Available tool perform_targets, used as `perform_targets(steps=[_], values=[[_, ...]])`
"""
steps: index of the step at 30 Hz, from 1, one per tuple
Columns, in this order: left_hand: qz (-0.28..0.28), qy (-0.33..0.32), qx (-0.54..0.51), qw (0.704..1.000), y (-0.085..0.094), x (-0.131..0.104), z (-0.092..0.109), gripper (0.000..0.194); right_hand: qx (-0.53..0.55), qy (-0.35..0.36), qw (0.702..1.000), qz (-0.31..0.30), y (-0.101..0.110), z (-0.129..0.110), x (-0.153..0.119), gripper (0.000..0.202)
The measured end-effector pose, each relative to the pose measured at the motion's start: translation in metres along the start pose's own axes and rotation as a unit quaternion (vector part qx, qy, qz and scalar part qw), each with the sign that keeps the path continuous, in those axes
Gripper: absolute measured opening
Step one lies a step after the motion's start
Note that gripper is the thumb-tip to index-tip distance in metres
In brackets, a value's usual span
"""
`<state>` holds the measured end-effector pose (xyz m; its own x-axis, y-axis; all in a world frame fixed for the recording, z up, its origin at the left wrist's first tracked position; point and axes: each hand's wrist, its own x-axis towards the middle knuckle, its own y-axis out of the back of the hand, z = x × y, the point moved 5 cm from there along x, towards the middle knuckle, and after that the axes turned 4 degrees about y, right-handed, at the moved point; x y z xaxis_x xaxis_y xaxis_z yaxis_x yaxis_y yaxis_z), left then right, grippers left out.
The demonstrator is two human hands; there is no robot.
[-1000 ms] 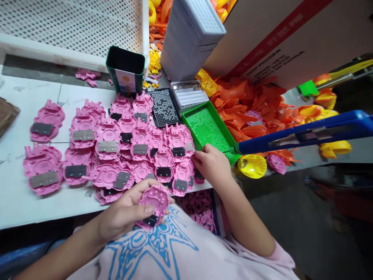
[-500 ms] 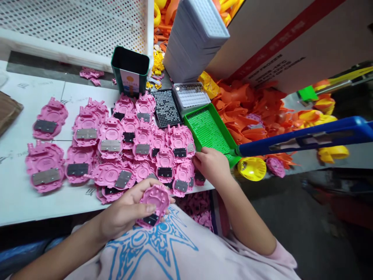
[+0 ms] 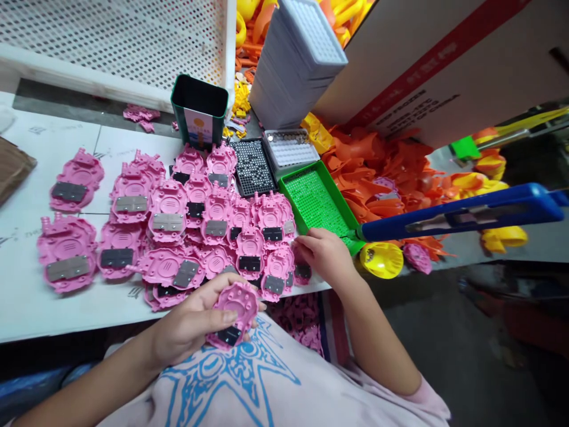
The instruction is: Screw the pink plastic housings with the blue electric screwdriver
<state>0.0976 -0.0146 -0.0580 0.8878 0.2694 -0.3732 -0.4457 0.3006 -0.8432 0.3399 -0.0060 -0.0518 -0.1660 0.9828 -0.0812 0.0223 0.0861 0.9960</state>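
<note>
Left hand clamps a pink casing under its thumb; at two o'clock, right hand curls its fingers, grip unclear.

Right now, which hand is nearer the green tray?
Right. The right hand is just beside the green tray; the left hand is farther left, holding a pink part.
</note>
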Motion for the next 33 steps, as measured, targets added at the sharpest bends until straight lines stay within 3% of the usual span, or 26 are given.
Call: perform_targets(steps=[3,6,9,11,16,21,25,30,33], values=[[0.004,0.001,0.001,1.0,0.0,0.0,0.001,0.035,0.119,-0.016,0.992,0.047,0.01,0.003,-0.005,0.019],[-0.003,0.003,0.016,1.0,-0.004,0.002,0.005,0.036,0.278,-0.053,0.953,0.11,0.03,-0.005,-0.014,0.015],[0.007,0.018,0.014,1.0,-0.013,0.007,0.007,0.042,0.391,-0.051,0.905,0.161,0.053,-0.033,-0.024,0.012],[0.037,0.021,0.005,0.999,-0.018,0.013,0.007,0.043,0.427,-0.01,0.885,0.184,0.065,-0.059,-0.028,0.01],[0.122,-0.029,-0.029,0.992,-0.024,0.021,0.011,0.044,0.4,0.044,0.887,0.227,0.073,-0.102,-0.031,0.01],[0.159,-0.042,-0.048,0.985,-0.021,0.02,0.007,0.051,0.414,0.036,0.871,0.263,0.065,-0.113,-0.031,0.014],[0.215,-0.047,-0.047,0.974,-0.016,0.017,0.004,0.067,0.367,0.064,0.885,0.278,0.059,-0.121,-0.031,0.019],[0.2,-0.056,0.005,0.978,-0.014,0.013,0.006,0.056,0.359,0.075,0.892,0.265,0.058,-0.119,-0.032,0.031],[0.142,-0.044,0.072,0.986,-0.017,0.01,0.006,0.04,0.382,0.049,0.884,0.266,0.062,-0.111,-0.03,0.027]])
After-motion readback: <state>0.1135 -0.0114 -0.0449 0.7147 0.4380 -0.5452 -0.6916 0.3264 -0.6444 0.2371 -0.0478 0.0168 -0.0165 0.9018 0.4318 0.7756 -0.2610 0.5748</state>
